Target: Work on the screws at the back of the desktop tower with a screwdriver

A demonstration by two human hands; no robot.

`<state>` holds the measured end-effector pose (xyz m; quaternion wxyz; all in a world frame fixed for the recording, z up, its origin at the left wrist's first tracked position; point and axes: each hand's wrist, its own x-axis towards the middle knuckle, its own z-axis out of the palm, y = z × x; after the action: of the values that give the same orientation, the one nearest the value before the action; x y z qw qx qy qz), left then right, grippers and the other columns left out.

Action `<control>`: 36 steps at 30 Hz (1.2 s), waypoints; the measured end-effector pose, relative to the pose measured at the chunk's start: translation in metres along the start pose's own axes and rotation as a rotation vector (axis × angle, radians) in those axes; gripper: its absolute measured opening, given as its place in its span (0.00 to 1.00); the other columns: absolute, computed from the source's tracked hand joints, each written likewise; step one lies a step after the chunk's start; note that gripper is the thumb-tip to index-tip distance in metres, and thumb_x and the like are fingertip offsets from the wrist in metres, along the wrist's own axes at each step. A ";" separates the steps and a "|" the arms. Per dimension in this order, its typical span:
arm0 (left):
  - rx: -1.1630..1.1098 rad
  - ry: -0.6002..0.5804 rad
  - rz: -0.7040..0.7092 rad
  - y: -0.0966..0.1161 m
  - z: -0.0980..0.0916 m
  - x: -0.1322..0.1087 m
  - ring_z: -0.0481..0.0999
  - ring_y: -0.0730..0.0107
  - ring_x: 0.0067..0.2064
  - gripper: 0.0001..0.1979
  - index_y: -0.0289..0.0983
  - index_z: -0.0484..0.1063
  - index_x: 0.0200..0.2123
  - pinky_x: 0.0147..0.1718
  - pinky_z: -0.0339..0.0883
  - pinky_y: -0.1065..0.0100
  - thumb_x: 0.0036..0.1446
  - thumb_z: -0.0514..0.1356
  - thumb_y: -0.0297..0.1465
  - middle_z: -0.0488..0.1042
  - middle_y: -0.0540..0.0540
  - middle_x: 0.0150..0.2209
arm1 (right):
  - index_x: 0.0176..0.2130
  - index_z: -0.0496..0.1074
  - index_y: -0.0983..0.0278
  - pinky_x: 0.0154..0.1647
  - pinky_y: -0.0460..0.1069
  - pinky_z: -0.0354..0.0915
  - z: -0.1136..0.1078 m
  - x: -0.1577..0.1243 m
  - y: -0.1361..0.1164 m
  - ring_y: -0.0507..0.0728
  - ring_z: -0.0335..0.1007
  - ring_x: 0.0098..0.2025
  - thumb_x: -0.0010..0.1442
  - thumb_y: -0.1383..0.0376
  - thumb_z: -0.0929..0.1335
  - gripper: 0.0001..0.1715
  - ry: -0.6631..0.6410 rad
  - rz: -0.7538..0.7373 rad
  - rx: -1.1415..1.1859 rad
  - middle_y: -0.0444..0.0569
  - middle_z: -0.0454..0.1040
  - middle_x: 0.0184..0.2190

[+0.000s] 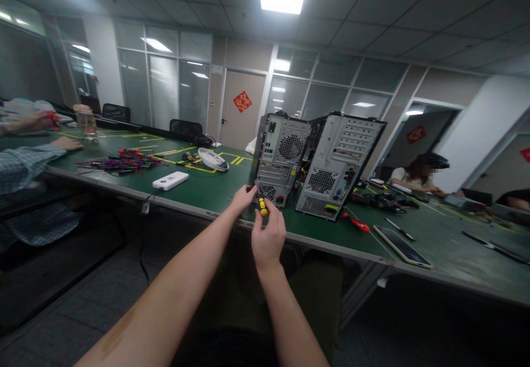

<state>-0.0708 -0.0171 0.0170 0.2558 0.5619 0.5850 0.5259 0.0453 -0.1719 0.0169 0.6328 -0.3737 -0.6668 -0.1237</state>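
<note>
My right hand (pixel 269 237) is closed around a small yellow-handled screwdriver (pixel 262 206), its shaft end pointing at the bottom rear of the left computer case (pixel 285 152). Close by, my left hand (pixel 243 198) has its fingers pressed together at that case's lower left corner; whatever they grip is hidden. The case stands upright near the table's front edge, its rear panel with fan grilles and ports facing me. Just right of it stands a second computer case (pixel 331 163), also upright with its back toward me.
On the green table (pixel 199 198), a white power bank (pixel 170 181) with a cable and a pile of thin wires (pixel 122 161) lie left. A red screwdriver (pixel 356 223) and a phone (pixel 402 245) lie right. Other people sit at both sides; a bottle (pixel 86 123) stands far left.
</note>
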 end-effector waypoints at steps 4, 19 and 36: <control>-0.004 -0.002 -0.012 -0.001 0.000 0.001 0.78 0.58 0.53 0.21 0.34 0.76 0.49 0.52 0.66 0.66 0.65 0.57 0.46 0.79 0.36 0.52 | 0.51 0.77 0.62 0.57 0.58 0.69 -0.004 -0.002 -0.001 0.60 0.72 0.54 0.70 0.67 0.64 0.15 -0.034 0.022 0.014 0.58 0.76 0.53; -0.009 0.000 0.004 -0.001 0.000 0.000 0.78 0.56 0.53 0.21 0.35 0.77 0.47 0.52 0.66 0.64 0.65 0.56 0.46 0.80 0.36 0.52 | 0.52 0.72 0.66 0.54 0.56 0.70 -0.007 0.007 0.006 0.60 0.73 0.52 0.69 0.63 0.66 0.14 0.046 0.096 0.020 0.58 0.77 0.49; -0.020 -0.013 0.005 0.000 0.000 -0.001 0.78 0.57 0.53 0.22 0.33 0.76 0.49 0.52 0.67 0.65 0.65 0.58 0.45 0.79 0.36 0.52 | 0.52 0.78 0.63 0.60 0.57 0.69 -0.003 0.001 0.003 0.59 0.72 0.56 0.68 0.72 0.62 0.20 0.009 0.023 -0.001 0.57 0.75 0.53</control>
<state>-0.0707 -0.0183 0.0165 0.2639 0.5642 0.5768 0.5285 0.0494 -0.1711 0.0174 0.6371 -0.3809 -0.6595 -0.1184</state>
